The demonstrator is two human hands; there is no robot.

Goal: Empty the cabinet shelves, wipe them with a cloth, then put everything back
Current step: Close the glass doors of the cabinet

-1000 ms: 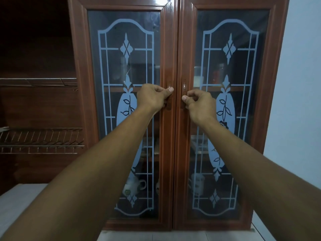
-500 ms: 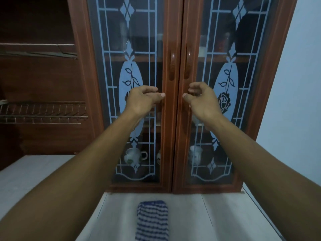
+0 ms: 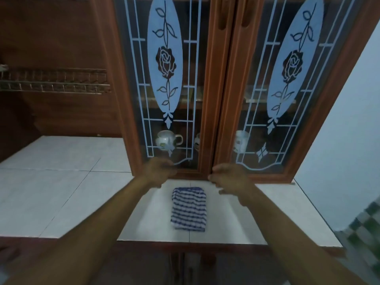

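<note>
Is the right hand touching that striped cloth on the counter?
Apart. The head view shows a strip of bare white counter between the right hand and the striped cloth.

Both bare forearms stretch forward, level with each other and apart. The left hand and right hand look blurred, with fingers loosely curled inward, gripping nothing.

cloth on the counter before the cabinet, mugs inside, rack to its left
</note>
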